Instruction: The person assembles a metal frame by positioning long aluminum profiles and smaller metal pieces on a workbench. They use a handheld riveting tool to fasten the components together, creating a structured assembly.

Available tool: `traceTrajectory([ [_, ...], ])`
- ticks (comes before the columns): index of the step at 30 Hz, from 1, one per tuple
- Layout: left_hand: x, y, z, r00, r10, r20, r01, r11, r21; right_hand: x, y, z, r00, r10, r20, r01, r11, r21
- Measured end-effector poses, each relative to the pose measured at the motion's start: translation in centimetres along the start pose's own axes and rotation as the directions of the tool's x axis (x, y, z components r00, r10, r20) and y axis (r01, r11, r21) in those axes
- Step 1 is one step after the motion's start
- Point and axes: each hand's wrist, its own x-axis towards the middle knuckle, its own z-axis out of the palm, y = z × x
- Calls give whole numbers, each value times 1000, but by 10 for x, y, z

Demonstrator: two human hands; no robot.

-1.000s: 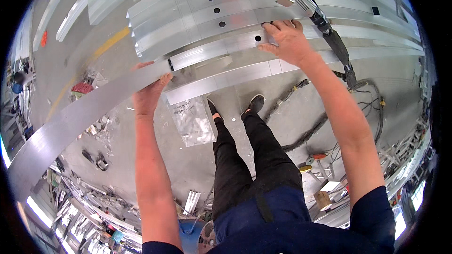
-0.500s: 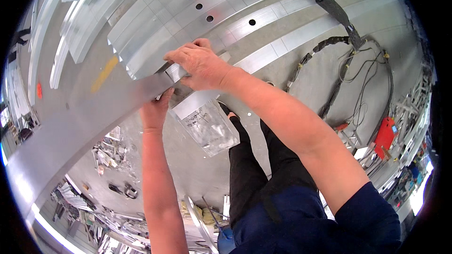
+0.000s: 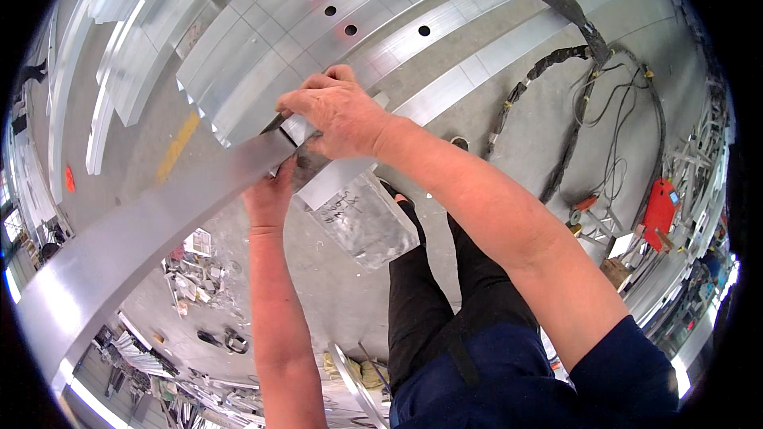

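Observation:
A long silvery metal bar (image 3: pixel 151 218) runs from the left rim up to my two hands. My left hand (image 3: pixel 269 197) holds it from below near its end, thumb up along the near side; the other fingers are hidden behind the bar. Over a short shiny metal piece (image 3: pixel 299 128) at that end, my right hand (image 3: pixel 342 115) is closed, its fingers bent across the top. A narrow dark gap shows between piece and bar. Just below my right hand is a smudged grey surface (image 3: pixel 311 165). A translucent plastic sheet (image 3: pixel 369 226) with handwriting hangs beneath.
Wide metal panels (image 3: pixel 262 55) and long profiles, several with round holes, lie ahead. Black-wrapped cables (image 3: pixel 568 151) trail across the floor at right, near a red case (image 3: pixel 660 214). Scrap pieces (image 3: pixel 195 278) litter the floor at lower left.
The whole view has shifted slightly. Both hands keep their hold at the bar's end, and the left hand and forearm appear a little further right and lower.

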Motion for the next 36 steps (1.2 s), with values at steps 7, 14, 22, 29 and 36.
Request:
traceTrajectory([
  [7,1,-3,-3,999,16,42,-19,997,77,1,-12,6,999,-41,19,42,997,-62],
  [14,-1,-1,5,992,-127,15,128,978,-162,9,-13,24,989,-140,52,147,970,-194],
  [22,-4,3,11,987,-73,-146,59,993,-102,8,-12,23,986,-148,84,161,968,-195],
  [29,-14,-22,18,973,-155,-172,99,951,-293,14,-25,30,983,-129,129,155,964,-215],
  [36,-23,19,20,847,-376,-377,250,906,-342,16,-13,19,964,-173,202,229,926,-300],
])
